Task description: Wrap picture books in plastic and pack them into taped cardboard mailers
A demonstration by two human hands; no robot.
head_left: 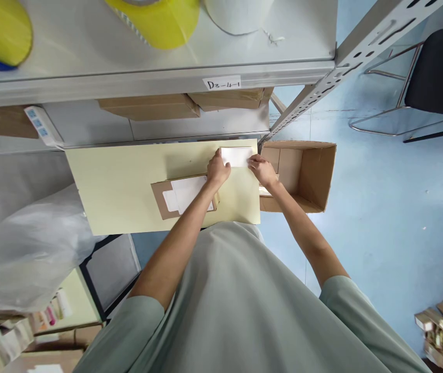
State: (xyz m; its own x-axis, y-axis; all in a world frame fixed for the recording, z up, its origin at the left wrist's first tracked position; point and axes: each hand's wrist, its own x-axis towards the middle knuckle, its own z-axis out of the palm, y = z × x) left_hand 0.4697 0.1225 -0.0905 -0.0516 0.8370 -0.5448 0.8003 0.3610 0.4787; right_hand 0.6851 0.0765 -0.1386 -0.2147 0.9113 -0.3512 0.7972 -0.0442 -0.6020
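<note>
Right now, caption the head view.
Left hand and right hand at either end of a white rectangle, yellow tabletop beneath.

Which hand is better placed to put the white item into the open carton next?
Probably the right hand: it is at the white item's end nearer the open carton, while the left hand is at the farther end.

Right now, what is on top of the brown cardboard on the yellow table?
White, flat-looking pieces lie on the brown cardboard. The left forearm hides part of them; what is under them cannot be seen.
</note>
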